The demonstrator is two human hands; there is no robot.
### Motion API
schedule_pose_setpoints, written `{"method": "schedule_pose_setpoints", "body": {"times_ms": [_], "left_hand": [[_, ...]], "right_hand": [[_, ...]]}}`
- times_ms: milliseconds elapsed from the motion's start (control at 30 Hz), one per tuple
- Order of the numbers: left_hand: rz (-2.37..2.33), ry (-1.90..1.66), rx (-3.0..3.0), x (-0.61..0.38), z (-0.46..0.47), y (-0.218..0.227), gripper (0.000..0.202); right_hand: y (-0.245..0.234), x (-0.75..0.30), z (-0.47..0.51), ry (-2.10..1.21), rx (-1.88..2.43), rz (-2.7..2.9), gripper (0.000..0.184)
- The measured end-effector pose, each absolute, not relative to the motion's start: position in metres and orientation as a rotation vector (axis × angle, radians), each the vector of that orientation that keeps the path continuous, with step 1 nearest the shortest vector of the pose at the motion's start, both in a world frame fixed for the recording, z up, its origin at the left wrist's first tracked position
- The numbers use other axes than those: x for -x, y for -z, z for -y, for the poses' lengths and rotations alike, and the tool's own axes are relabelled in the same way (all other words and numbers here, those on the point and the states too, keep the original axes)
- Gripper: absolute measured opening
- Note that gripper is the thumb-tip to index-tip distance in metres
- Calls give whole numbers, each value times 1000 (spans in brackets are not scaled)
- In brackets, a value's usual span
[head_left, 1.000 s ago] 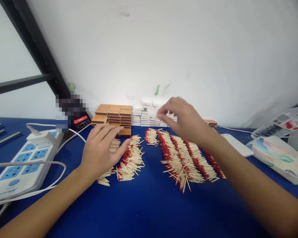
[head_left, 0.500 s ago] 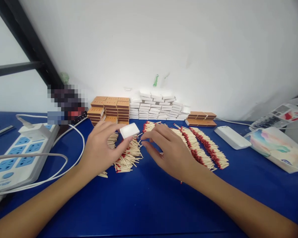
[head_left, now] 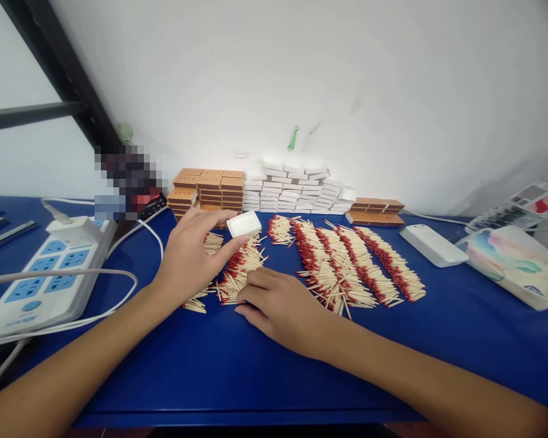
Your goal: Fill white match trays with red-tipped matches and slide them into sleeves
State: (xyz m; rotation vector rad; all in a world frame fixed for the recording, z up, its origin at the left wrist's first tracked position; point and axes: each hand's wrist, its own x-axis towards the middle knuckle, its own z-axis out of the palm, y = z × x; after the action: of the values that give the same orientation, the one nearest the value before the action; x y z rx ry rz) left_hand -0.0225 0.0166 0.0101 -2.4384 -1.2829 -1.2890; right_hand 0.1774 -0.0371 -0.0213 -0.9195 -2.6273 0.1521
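Note:
My left hand (head_left: 187, 255) grips a small white matchbox tray (head_left: 243, 225) between thumb and fingers. The tray is tilted so its hollow side faces me, and no matches show in it. Below it spreads a loose pile of red-tipped matches (head_left: 240, 264). My right hand (head_left: 278, 307) is low over the blue table at the near right edge of this pile. Its fingers are curled, with thumb and forefinger tips close together. Whatever is between them, if anything, is hidden. More matches (head_left: 338, 283) lie in slanting rows to the right of that hand.
Brown matchboxes (head_left: 210, 182) are stacked by the wall, beside a pile of white trays (head_left: 287, 188). Farther right are more brown matchboxes (head_left: 377, 212), a white box-shaped device (head_left: 433, 245) and a tissue pack (head_left: 516, 264). A power strip (head_left: 50, 274) with cables stands left on the blue table (head_left: 187, 377).
My right hand has moved down and left to the near edge of the match pile. My left hand still holds the tray, now tipped so its hollow shows more. The view has shifted slightly.

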Motion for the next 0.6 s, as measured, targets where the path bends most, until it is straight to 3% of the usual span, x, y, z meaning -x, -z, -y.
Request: {"method": "schedule_pose_setpoints", "body": {"times_ms": [600], "left_hand": [[1208,1283,2498,24,-18,-5,35]], "right_hand": [[22,-175,38,-160,1000,2651,19]]}}
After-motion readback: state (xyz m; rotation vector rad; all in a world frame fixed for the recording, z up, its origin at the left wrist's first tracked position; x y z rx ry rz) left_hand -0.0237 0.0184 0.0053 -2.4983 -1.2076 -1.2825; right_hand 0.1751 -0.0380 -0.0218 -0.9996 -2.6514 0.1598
